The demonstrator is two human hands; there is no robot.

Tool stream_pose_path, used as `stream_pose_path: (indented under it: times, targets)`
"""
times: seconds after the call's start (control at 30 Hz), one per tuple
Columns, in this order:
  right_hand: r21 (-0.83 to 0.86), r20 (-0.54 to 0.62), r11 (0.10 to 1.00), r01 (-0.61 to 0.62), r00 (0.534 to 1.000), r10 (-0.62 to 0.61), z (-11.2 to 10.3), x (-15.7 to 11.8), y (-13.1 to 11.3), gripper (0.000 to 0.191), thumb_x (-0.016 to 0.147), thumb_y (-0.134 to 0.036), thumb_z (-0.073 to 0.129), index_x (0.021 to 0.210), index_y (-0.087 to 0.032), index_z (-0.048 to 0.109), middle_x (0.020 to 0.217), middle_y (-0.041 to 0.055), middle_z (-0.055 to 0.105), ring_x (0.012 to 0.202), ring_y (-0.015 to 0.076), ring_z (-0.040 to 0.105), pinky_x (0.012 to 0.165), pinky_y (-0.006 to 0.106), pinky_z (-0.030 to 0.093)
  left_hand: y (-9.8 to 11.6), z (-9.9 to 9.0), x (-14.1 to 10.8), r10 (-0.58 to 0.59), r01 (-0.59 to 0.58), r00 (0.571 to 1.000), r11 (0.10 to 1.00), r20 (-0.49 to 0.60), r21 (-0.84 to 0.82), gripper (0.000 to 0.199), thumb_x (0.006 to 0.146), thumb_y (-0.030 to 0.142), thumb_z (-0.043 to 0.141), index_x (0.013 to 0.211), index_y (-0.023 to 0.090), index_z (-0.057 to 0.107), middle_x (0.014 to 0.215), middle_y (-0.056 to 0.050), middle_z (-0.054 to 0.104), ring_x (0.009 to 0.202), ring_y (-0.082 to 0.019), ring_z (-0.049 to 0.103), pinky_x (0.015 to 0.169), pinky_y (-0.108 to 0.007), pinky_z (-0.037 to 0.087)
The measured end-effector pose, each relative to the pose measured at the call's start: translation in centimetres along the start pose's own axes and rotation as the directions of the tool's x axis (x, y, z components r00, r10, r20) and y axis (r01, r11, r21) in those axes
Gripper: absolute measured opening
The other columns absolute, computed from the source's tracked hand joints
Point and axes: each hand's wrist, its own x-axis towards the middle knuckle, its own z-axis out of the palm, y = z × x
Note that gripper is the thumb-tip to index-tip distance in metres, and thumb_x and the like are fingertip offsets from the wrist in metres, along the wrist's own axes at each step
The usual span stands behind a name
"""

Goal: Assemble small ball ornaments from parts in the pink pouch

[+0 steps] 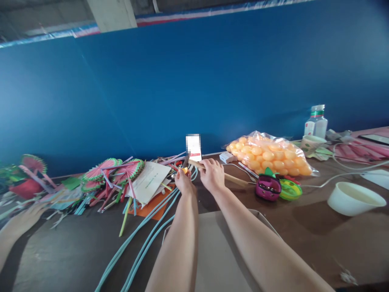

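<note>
My right hand (213,175) is closed around a hammer (236,179). Its pale wooden handle slants down to the right past the hand, and its dark head is at the left end, just above my left hand (184,181). In the pinched fingers of that left hand is a small orange-yellow piece (184,170), partly covered by the fingertips. Whether the hammer head touches the piece I cannot tell. Behind both hands stands a white card or screen (193,147), blurred in part. Light-blue tubes (146,243) run beneath the left forearm.
Right of my hands lie a bag of orange balls (267,152), a purple pouch (268,187) and a white bowl (343,202). To the left are paper fans (101,170) and papers (150,182). Another person's hand (28,217) rests at far left. A grey-brown board (220,251) lies below my arms.
</note>
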Motion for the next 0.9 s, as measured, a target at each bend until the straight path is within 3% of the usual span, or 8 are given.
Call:
stream_pose_path:
  times: [0.3, 0.9]
  targets:
    - [0.007, -0.025, 1.000, -0.016, 1.000, 0.016, 0.08, -0.04, 0.15, 0.022, 0.085, -0.022, 0.056, 0.105, -0.025, 0.064, 0.104, 0.0063, 0.063, 0.096, 0.0247, 0.052, 0.082, 0.036, 0.033, -0.16, 0.01, 0.27, 0.007, -0.007, 1.000, 1.000, -0.007, 0.008, 0.008, 0.089, 0.023, 0.053, 0.090, 0.016, 0.056, 0.079, -0.004, 0.058, 0.072, -0.012, 0.063, 0.074, -0.028, 0.055]
    - [0.027, -0.096, 0.999, -0.027, 0.995, 0.030, 0.43, -0.13, 0.38, 0.021, 0.085, -0.022, 0.057, 0.104, -0.025, 0.064, 0.103, 0.0054, 0.064, 0.097, 0.0247, 0.052, 0.082, 0.036, 0.032, -0.02, 0.09, 0.14, 0.019, -0.019, 1.000, 1.000, 0.000, -0.008, 0.006, 0.089, 0.020, 0.053, 0.088, 0.014, 0.054, 0.077, -0.003, 0.059, 0.060, -0.008, 0.059, 0.065, -0.022, 0.053]
